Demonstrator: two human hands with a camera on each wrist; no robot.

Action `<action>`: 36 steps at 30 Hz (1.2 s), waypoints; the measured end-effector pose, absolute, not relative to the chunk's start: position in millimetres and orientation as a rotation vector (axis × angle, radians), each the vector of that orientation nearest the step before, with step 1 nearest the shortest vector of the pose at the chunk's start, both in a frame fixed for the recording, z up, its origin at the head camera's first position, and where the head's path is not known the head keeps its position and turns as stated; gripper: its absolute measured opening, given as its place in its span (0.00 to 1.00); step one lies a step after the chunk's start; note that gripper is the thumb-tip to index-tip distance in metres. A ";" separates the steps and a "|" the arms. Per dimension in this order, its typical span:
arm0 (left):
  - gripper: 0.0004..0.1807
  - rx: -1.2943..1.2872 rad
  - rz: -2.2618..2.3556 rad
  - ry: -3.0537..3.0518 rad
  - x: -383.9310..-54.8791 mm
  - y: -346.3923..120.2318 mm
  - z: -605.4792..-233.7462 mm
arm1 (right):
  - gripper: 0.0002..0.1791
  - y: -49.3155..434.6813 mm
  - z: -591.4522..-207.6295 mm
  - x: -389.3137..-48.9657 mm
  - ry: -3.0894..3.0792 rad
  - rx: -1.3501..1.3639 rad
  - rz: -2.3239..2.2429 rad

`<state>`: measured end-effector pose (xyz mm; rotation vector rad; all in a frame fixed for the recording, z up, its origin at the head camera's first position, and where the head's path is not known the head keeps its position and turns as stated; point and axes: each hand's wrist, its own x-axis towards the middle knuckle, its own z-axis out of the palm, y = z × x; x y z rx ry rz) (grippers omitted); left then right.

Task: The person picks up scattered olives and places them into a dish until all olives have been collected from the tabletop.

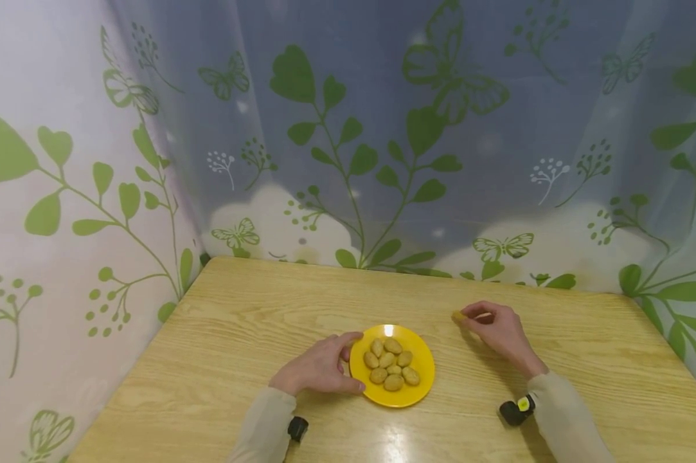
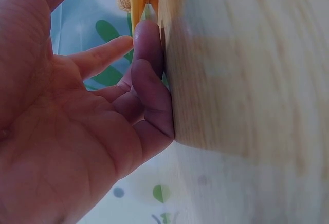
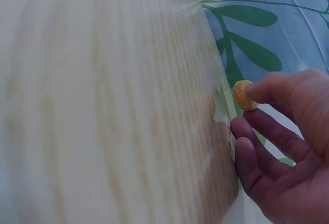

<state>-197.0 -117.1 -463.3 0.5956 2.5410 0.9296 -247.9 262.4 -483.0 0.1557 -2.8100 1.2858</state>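
A yellow plate (image 1: 423, 379) holds several oval, rough-skinned, yellow-brown pieces (image 1: 392, 382) that look like small potatoes. My left hand (image 1: 321, 366) grips the plate's left rim, thumb near the front and forefinger farther back; in the left wrist view the other fingers (image 2: 149, 90) curl low beside the tabletop, at the plate's edge. Right of the plate and farther back, my right hand (image 1: 500, 331) pinches one such yellow-brown piece (image 3: 244, 95) between thumb and fingertips. In the right wrist view its lower fingers (image 3: 247, 162) bend in, close over the wood.
The wooden table (image 1: 255, 302) reaches back to a curtain (image 1: 371, 128) printed with green leaves and butterflies, with more of it along the left side (image 1: 81, 193). Dark wrist cameras are strapped at both sleeves, the right one (image 1: 515, 411) over the table.
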 end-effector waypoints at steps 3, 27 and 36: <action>0.52 0.598 0.932 2.539 -197.0 -117.2 -462.9 | 0.13 262.8 -483.2 -245.8 -2.807 0.177 1.292; 0.52 0.600 0.935 2.537 -199.0 -117.0 -464.3 | 0.12 254.5 -478.2 -220.9 -2.780 0.246 1.449; 0.53 0.608 0.925 2.543 -198.6 -117.8 -465.8 | 0.10 249.1 -478.1 -213.2 -2.740 0.336 1.516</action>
